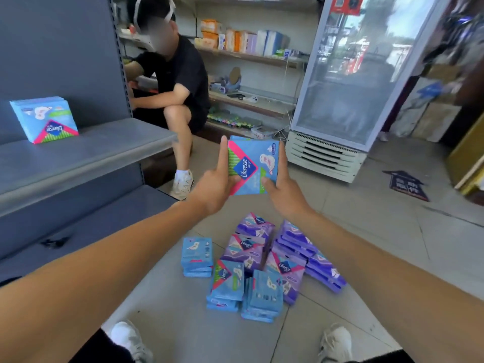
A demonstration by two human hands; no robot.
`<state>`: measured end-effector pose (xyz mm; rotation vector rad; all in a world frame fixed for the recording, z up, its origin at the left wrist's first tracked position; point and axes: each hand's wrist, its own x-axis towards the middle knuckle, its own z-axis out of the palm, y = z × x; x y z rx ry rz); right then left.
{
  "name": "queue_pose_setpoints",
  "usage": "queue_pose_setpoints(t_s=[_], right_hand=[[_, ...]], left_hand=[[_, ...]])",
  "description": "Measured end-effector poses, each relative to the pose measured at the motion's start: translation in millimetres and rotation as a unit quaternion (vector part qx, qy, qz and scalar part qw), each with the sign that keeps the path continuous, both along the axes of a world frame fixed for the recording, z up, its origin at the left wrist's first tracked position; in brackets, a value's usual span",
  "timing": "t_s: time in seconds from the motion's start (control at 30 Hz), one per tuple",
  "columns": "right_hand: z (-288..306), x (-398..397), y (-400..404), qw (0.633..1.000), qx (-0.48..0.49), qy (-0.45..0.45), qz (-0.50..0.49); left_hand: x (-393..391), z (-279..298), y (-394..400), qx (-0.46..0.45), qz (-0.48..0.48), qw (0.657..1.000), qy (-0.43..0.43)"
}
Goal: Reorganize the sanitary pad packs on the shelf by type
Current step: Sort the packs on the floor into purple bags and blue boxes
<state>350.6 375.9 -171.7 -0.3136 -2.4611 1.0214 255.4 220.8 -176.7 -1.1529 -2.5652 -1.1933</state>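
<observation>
- Nearest the camera, a mixed heap of blue packs (226, 282) and purple packs (298, 254) is seen on the floor (379, 231) between two white shoes.
- One blue stack (44, 119) is already set on the grey shelf (86, 150); most of the sorting is judged to remain.
- A blue pack (252, 166) is held up above the heap, well apart from the shelf.
- It is gripped at its left edge by the left hand (216, 187) and at its right edge by the right hand (284, 191).

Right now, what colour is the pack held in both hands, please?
Light blue with a pink-and-green corner, in the head view.
</observation>
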Motion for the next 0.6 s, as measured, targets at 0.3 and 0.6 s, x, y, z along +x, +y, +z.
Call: queue_pose_setpoints(t_s=[0.3,0.6], right_hand=[[-95.9,2.1,58.5,0.996,0.015,-0.084,0.004],[-198.1,-29.8,27.1,0.975,-0.019,-0.211,0.069]], left_hand=[[-9.8,-83.1,61.9,-0.093,-0.054,0.989,-0.098],[-34.6,-181.5,21.1,-0.244,-0.095,0.958,-0.114]])
